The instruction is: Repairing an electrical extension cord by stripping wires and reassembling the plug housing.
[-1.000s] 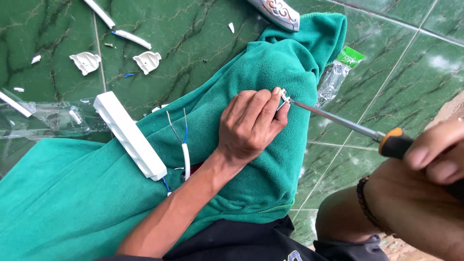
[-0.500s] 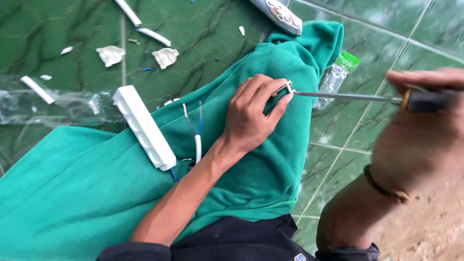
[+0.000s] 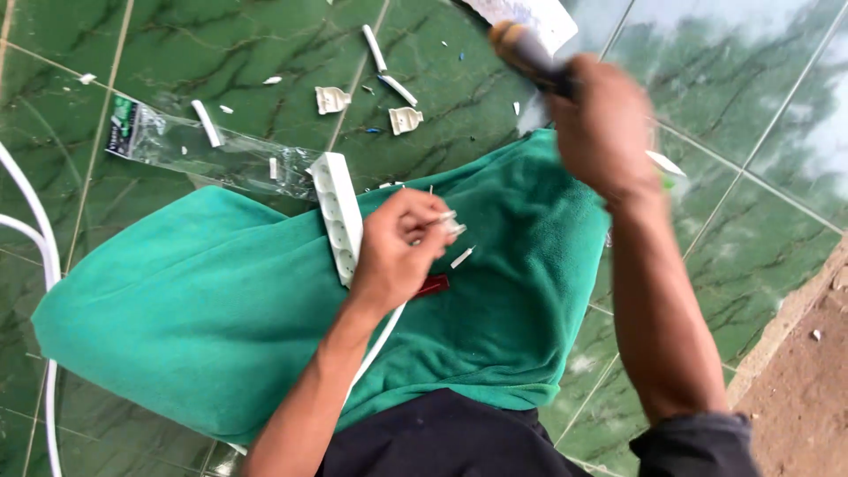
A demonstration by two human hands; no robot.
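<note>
My left hand point(image 3: 397, 252) rests on a green towel point(image 3: 203, 309) spread over my lap and pinches a small white part point(image 3: 450, 223) with thin wire ends. A white power strip point(image 3: 340, 216) lies on the towel right beside that hand, its white cable running under my wrist. A small red piece point(image 3: 433, 284) lies on the towel just below the hand. My right hand point(image 3: 601, 132) is raised and blurred above the towel's far edge, closed around a screwdriver handle point(image 3: 530, 51). The screwdriver's shaft is hidden.
The floor is green marbled tile point(image 3: 221, 44). On it lie a clear plastic bag point(image 3: 203, 150), two white plug shells point(image 3: 331, 99) point(image 3: 405, 119), bits of white sheath point(image 3: 374, 46) and a white cable point(image 3: 35, 230) at the left. Bare ground point(image 3: 804, 380) borders the tiles at the right.
My right hand has lifted the screwdriver away from the part and swung it up and to the left. The view has shifted, and my left hand has stayed on the part.
</note>
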